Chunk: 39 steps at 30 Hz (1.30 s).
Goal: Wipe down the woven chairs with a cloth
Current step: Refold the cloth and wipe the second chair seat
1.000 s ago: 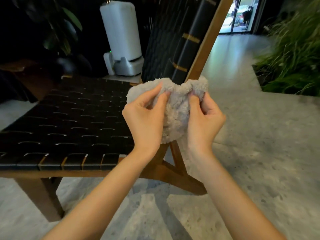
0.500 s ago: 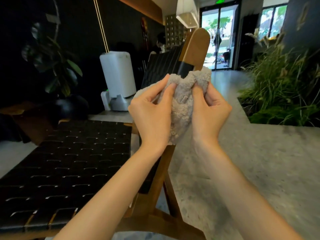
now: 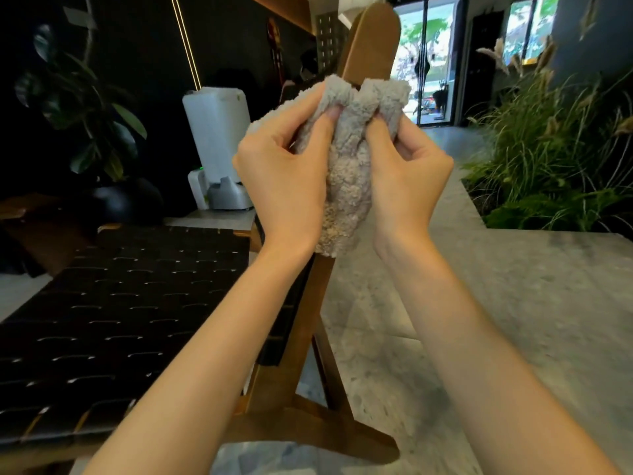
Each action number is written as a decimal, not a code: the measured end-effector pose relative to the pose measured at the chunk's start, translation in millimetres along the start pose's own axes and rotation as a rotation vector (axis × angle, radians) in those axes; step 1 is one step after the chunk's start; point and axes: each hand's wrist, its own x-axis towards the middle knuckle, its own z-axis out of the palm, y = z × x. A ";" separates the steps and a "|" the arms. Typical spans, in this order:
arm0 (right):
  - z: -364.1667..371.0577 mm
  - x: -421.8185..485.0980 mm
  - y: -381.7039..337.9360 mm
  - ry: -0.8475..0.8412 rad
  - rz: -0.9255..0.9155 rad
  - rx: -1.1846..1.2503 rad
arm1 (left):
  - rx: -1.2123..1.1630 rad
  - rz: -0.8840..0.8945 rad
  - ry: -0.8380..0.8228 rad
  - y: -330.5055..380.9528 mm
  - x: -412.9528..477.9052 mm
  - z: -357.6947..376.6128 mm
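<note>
Raised higher — fleecy, bunched cloth (image 3: 346, 186).

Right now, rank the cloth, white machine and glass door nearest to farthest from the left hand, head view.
1. cloth, held in the left hand.
2. white machine, behind on the left.
3. glass door, far back right.

- The fluffy grey cloth (image 3: 347, 186) hides the middle of the brown wooden backrest post (image 3: 371, 39).
- The black woven chair seat (image 3: 137, 303) runs off the edge at 8 o'clock.
</note>
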 end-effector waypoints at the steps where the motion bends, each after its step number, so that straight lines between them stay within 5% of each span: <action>1: -3.5 -7.7 4.3 -0.001 0.011 -0.010 | 0.003 -0.019 0.003 -2.6 -7.8 -4.9; 20: -79.9 -205.4 121.7 -0.113 0.274 -0.385 | 0.267 -0.257 -0.137 -86.3 -180.5 -133.5; 26: -94.3 -246.7 130.4 -0.096 0.406 -0.566 | 0.328 -0.452 -0.230 -89.8 -211.6 -170.7; 32: -47.2 -272.0 94.9 -0.359 0.122 -0.497 | 0.239 -0.526 0.135 -68.0 -200.9 -219.7; 39: 55.9 -296.9 98.5 -0.822 0.152 -0.444 | 0.357 -0.514 0.444 -61.5 -161.8 -319.3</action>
